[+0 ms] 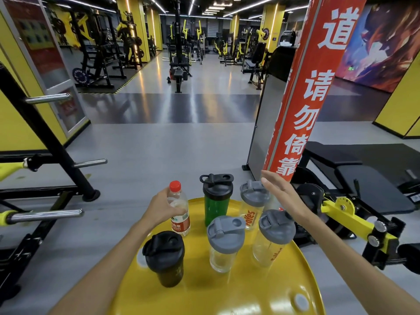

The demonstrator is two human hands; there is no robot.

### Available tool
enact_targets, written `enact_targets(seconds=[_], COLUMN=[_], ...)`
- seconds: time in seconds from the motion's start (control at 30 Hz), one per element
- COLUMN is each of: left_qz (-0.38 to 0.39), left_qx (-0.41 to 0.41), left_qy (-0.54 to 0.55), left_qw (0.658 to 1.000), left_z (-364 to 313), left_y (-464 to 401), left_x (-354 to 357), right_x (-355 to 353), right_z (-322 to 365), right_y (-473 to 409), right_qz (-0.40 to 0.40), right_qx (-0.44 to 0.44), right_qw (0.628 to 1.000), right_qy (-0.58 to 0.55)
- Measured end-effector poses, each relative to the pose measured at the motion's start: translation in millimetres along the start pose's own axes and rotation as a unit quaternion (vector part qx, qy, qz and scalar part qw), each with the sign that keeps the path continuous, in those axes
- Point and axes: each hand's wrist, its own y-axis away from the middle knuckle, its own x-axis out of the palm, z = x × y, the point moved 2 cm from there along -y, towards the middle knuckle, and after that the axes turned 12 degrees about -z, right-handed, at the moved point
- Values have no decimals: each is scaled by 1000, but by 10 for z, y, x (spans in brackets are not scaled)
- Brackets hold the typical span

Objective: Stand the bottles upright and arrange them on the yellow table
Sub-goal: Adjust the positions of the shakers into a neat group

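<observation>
Bottles are seen standing upright on the round yellow table [227, 289]: a red-capped water bottle [179, 209] at the far left edge, a green shaker [216, 198] behind, a black shaker [165, 258] nearest, and three clear grey-lidded shakers [225, 242] to the right. The water bottle is clasped around its upper body by the left hand [162, 206]. The right hand [280, 193] is held open, fingers spread, just beside the rear grey lid, gripping nothing. A red banner [316, 87] stands behind
</observation>
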Motion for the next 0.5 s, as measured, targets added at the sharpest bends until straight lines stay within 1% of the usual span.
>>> enact_targets(seconds=[0.1, 0.2, 0.33, 0.43, 0.5], left_qz=[1, 11, 23, -3, -29], left_qx=[-5, -11, -9, -16, -12], left_qy=[2, 2, 8, 39, 34], left_qw=[1000, 1000, 1000, 999, 999], left_z=[-39, -41, -5, -11, 1], left_y=[7, 13, 48, 142, 230], left_x=[16, 25, 20, -68, -145], right_x=[14, -18, -25, 21, 64], right_z=[-9, -51, -129, -143, -156], right_y=[-58, -147, -308, -424, -491], right_qz=[-20, -18, 36, 114, 149], right_qx=[-6, -14, -20, -16, -9], right_qw=[1000, 998, 982, 960, 938], right_qy=[12, 61, 183, 256, 313])
